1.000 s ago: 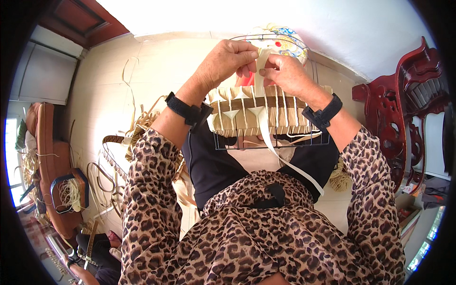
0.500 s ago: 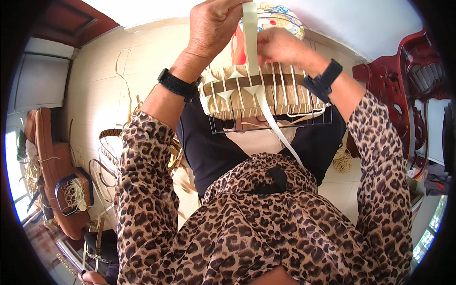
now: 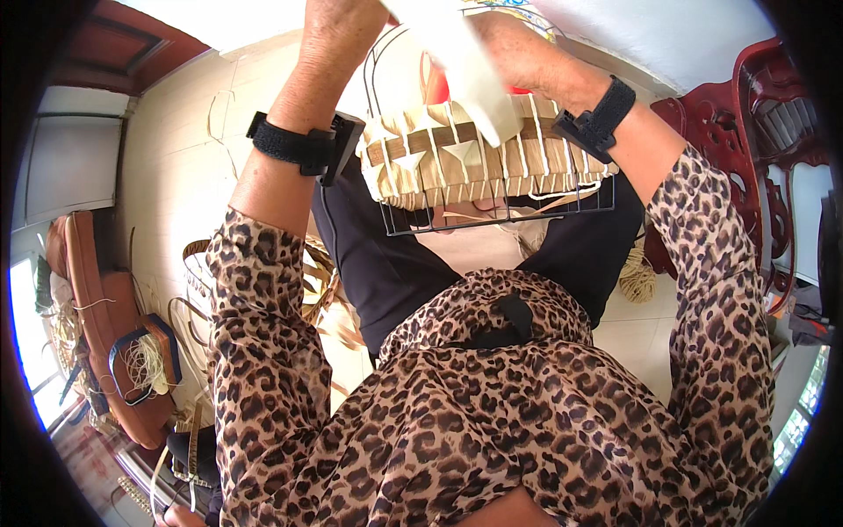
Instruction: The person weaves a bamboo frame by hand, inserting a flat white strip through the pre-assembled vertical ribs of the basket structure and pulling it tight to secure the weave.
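Note:
My left hand [image 3: 344, 22] is at the upper edge, its fingers partly cut off, with the end of a pale flat strip [image 3: 470, 79] at its fingers. Blurred by motion, the strip slants down to the right over a woven basket [image 3: 413, 184]. My right hand [image 3: 522, 57] is raised just right of the strip, which hides its fingertips. The basket is a black wire frame [image 3: 518, 215] filled with tan material, bound by white cords and a brown band, with folded pale triangles along it. It rests between my knees.
A dark red carved chair [image 3: 764, 158] stands at the right. On the left, a brown bench [image 3: 110, 307] carries bundled fibres [image 3: 145, 360]. Loose strips [image 3: 325, 290] lie on the floor by my left leg, a coil of cord [image 3: 638, 274] by my right. Another person's hand [image 3: 180, 516] shows lower left.
My left hand has moved up and left, drawing the strip along. The strip's tail, which hung down to my lap, is now off it. My right hand has shifted slightly upward.

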`<state>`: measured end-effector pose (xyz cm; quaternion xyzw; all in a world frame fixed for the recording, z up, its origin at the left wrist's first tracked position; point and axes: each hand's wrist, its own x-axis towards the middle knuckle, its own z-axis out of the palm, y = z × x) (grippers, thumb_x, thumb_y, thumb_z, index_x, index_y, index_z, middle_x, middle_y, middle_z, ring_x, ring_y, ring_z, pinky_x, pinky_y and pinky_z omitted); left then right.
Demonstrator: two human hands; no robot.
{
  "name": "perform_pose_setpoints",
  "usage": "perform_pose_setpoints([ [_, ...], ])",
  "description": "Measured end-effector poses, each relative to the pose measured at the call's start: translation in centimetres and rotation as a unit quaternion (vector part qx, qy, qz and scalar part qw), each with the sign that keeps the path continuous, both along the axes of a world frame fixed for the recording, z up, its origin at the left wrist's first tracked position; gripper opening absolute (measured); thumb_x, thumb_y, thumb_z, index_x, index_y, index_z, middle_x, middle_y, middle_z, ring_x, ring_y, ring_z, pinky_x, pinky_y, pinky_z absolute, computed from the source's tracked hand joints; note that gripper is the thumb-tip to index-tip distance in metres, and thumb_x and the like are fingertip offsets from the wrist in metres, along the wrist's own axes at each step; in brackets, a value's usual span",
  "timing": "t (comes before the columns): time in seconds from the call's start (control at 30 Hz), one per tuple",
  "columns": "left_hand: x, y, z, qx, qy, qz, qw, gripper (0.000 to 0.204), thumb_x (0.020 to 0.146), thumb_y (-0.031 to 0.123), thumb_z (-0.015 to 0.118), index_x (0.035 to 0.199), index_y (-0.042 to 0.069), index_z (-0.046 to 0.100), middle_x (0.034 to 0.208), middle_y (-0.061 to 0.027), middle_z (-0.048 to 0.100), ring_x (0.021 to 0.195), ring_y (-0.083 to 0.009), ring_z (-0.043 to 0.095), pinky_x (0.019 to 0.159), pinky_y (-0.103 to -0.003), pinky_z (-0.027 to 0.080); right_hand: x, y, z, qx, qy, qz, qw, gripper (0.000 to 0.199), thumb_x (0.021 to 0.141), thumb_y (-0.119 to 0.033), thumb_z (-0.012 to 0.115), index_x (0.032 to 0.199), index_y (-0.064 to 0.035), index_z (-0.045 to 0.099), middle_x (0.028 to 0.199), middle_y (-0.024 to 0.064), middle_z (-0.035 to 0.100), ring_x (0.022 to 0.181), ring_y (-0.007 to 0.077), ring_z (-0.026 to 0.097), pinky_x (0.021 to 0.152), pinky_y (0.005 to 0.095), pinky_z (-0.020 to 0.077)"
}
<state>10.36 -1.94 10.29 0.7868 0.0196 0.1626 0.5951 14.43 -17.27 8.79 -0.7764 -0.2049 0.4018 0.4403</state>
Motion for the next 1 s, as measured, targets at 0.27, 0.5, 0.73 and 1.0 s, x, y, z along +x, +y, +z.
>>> perform_pose_setpoints([
  [0.27,-0.9,-1.0,1.3,0.013,-0.09,0.022,0.996,0.035,0.089,0.025,0.053,0.115,0.002,0.054,0.076,-0.0061,0.061,0.066,-0.0091,0.057,0.052,-0.019,0.044,4.8,0.1,0.2,0.154,-0.247,-0.138,0.947,0.026,0.085,-0.024,0.053,0.081,-0.0001,0.063,0.061,0.0032,0.059,0.055,0.0085,0.054,0.051,0.0228,0.0438],
  [0.5,-1.9,-0.4,-2.5,0.022,-0.033,-0.077,0.996,0.031,0.08,0.016,0.058,0.107,0.0,0.057,0.085,-0.012,0.063,0.073,-0.0171,0.06,0.065,-0.028,0.048,10.1,-3.6,0.0,-0.01,-0.486,-0.163,0.859,0.019,0.08,-0.013,0.048,0.081,0.0037,0.059,0.073,0.0173,0.062,0.068,0.029,0.06,0.064,0.0356,0.0474],
  [0.73,-4.9,-0.7,-3.5,0.167,0.139,-0.138,0.966,0.035,0.08,0.003,0.053,0.114,0.007,0.056,0.11,-0.0091,0.059,0.097,-0.0215,0.057,0.082,-0.033,0.047,5.1,-4.5,1.4,-0.064,-0.55,0.005,0.833,0.027,0.073,-0.002,0.044,0.094,0.0065,0.059,0.087,0.0258,0.059,0.082,0.0384,0.058,0.074,0.0411,0.0469],
  [1.0,-2.8,-2.0,-4.7,0.044,0.098,-0.117,0.987,0.018,0.083,0.014,0.056,0.094,0.0,0.061,0.087,-0.0047,0.063,0.084,-0.0137,0.058,0.077,-0.027,0.047,4.4,-0.9,0.7,0.137,-0.616,0.254,0.733,0.02,0.074,-0.008,0.057,0.094,-0.0038,0.06,0.084,0.0098,0.059,0.081,0.022,0.057,0.075,0.0307,0.0454],
])
